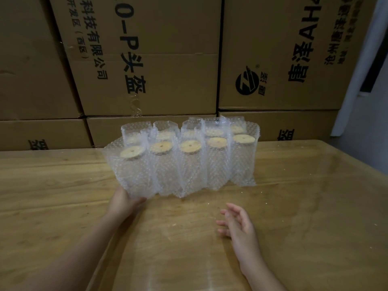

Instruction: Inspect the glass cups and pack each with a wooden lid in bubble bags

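Observation:
Several glass cups in clear bubble bags (189,171) stand upright in two rows on the wooden table (294,206). Each cup carries a round wooden lid (190,146) inside its bag, and the bag tops stand open. My left hand (123,201) grips the base of the front-left bagged cup (134,175), thumb on its near side. My right hand (237,222) hovers above the table, nearer to me than the rows, fingers relaxed and spread, holding nothing. The back row is partly hidden behind the front one.
Stacked cardboard boxes (159,59) with printed black characters form a wall right behind the table's far edge. A pale wall or curtain strip (361,80) shows at the right. Small crumbs dot the tabletop.

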